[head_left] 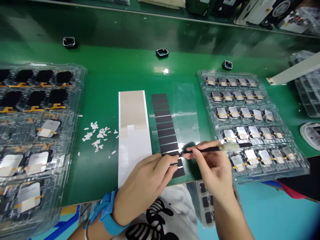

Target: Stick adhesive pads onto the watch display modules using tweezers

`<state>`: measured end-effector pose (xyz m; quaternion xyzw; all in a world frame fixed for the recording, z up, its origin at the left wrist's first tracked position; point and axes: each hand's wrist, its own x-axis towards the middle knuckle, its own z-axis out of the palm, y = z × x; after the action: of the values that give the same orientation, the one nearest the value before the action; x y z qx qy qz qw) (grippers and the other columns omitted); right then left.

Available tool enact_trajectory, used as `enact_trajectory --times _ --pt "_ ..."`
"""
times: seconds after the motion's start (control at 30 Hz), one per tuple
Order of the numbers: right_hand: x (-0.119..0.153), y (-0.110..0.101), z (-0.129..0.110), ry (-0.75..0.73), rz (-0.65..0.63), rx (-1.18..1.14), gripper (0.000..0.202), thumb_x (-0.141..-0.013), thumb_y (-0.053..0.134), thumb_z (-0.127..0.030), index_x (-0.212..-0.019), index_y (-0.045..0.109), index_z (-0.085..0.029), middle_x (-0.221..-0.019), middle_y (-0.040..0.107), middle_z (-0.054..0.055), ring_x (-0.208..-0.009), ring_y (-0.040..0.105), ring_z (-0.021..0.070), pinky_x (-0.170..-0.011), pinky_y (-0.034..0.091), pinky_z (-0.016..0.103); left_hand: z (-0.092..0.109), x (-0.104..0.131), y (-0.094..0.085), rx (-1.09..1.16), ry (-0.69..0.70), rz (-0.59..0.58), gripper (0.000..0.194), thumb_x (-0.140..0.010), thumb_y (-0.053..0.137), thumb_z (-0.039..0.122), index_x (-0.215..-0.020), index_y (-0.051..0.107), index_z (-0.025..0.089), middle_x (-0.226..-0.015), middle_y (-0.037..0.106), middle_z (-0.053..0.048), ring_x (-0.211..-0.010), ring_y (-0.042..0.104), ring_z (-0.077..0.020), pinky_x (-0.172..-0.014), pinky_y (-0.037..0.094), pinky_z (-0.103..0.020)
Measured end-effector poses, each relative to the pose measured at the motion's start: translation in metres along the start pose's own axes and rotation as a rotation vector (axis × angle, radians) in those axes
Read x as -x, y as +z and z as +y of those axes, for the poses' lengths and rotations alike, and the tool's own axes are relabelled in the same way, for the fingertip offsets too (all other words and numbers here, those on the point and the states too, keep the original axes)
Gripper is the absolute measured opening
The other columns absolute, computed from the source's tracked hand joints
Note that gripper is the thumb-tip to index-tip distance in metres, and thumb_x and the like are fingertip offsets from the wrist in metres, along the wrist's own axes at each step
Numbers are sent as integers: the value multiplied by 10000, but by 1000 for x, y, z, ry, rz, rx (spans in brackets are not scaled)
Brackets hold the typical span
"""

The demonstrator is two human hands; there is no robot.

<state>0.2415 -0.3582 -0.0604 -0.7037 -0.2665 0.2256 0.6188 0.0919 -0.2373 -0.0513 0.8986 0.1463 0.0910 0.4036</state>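
Observation:
My left hand [150, 176], with a blue band at the wrist, is closed over the lower part of a strip of black rectangles [165, 133]. Its fingertips pinch a small dark piece [172, 154], mostly hidden by the fingers. My right hand [212, 165] grips slim black tweezers [210, 149] with a pale, fuzzy wrap near the rear end. Their tip meets the left fingertips. Left of the strip lies a white backing sheet [135, 151] with a beige upper part. A clear film [186, 110] lies to the strip's right.
Clear trays flank the work: the left tray [81, 86] holds several display modules, the right tray [250, 178] rows of them. White scraps [101, 133] lie scattered on the green mat [105, 66]. Small black frames [162, 52] sit farther back, below a shelf. A white arm [295, 70] juts in from the right.

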Motion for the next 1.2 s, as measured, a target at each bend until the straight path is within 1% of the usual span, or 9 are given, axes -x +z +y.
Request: enact_trajectory --times 0.2,0.33,0.43,0.57,0.67,0.73,0.8,0.97,1.2 --pt "-1 2 -1 19 27 -42 106 -908 691 -229 -937 590 -210 -865 689 -9 -678 758 146 -663 650 262 0 0 0 28 -28 -19 166 -1039 453 256 -1156 562 210 -1048 721 -84 -927 699 -255 -755 584 -398" --pt "-3 -2 1 15 132 -73 134 -896 709 -227 -919 577 -212 -858 718 2 -653 753 146 -638 632 250 0 -2 -1 86 -60 -1 152 -1022 492 241 -1128 595 206 -1029 726 -77 -903 692 -239 -749 573 -377" --pt "-1 1 -6 -34 198 -167 113 -906 690 -186 -926 584 -216 -840 724 -7 -639 737 125 -646 627 246 1 -4 -3 174 -120 113 93 -982 572 225 -1031 651 224 -928 738 -35 -771 683 -186 -640 543 -292" --pt "14 28 -32 -231 234 -264 128 -924 622 -103 -946 580 -222 -835 699 -9 -779 748 152 -722 669 320 2 -4 -9 306 -144 271 108 -916 666 196 -986 723 254 -847 753 6 -704 680 -147 -541 487 -219" --pt "24 52 -48 -386 150 -231 220 -926 553 -22 -1014 536 -223 -878 708 4 -829 753 159 -756 683 343 -1 1 -12 351 -108 290 212 -955 601 188 -1122 715 255 -991 775 -12 -817 717 -151 -648 537 -219" --pt "26 64 -51 -483 94 -193 282 -900 523 43 -1041 519 -201 -915 710 24 -866 755 163 -752 687 325 -3 4 -13 352 -64 311 308 -983 536 157 -1252 658 246 -1151 753 -28 -969 718 -154 -802 552 -226" --pt "26 70 -49 -539 93 -179 320 -874 505 88 -1050 512 -179 -934 705 41 -907 753 175 -780 688 342 -5 5 -13 341 -26 335 393 -1002 480 134 -1373 571 228 -1200 730 -38 -1066 691 -152 -902 531 -232" --pt "23 78 -39 -579 121 -179 359 -847 507 123 -1069 501 -159 -956 698 58 -960 746 211 -832 686 441 -4 4 -12 310 -33 328 506 -1027 391 145 -1532 377 188 -1042 691 -58 -1039 660 -173 -856 534 -261" --pt "24 79 -32 -597 128 -163 407 -825 514 144 -1097 495 -157 -978 696 58 -919 746 217 -836 682 502 -4 6 -12 378 -16 316 511 -1039 384 228 -1544 350 163 -1096 656 -84 -942 615 -185 -894 525 -322"
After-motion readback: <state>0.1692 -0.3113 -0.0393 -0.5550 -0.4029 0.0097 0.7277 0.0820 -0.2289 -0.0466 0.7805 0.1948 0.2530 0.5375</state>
